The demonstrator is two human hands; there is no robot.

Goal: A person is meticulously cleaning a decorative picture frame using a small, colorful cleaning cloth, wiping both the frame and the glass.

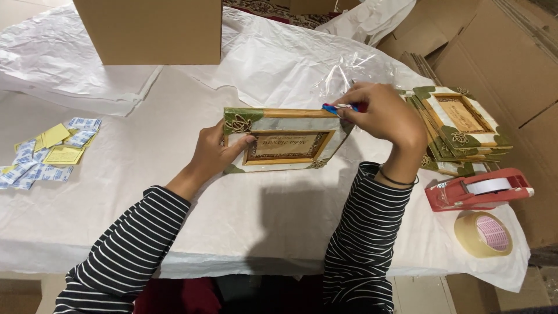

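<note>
Left hand [215, 152] at the left end of a wooden plaque [285, 139], thumb across its front, fingers [241, 141] clenched on the edge. Plaque tilted up off the desk [116, 192], near the middle, face toward the camera, green leaf ornaments at its corners. Right hand [381, 113] at the plaque's upper right corner, fingertips pinched on a small blue and red packet [338, 107] pressed against the top edge. Clear cellophane [349, 72] crumpled just behind that hand. Stack of similar plaques [459, 128] to the right, well apart from the held one. Red tape dispenser [479, 189] and roll of tape [483, 234] on the desk's right edge. Scattered blue and yellow sachets [49, 151] far left. Cardboard box [148, 29] at the back.
</note>
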